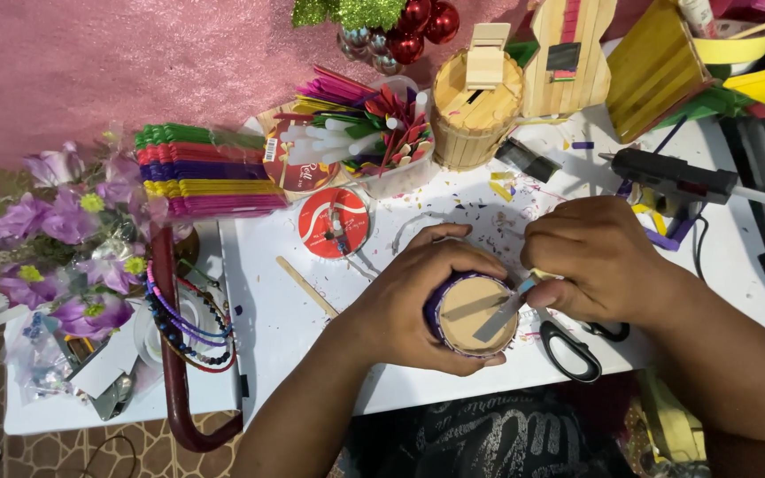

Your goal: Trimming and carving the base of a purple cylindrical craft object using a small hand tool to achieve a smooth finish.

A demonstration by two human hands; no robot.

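Centrally, near the table's (294,319) near edge, the left hand (418,296) wraps its fingers tight around a small round stick-built pot (475,314); the right hand (595,257) pinches a stick (498,320) laid across its top. Risk: the stick could set crooked if the pinch shifts. Scissors (568,350) lie just right, and a glue gun (675,177) farther off.
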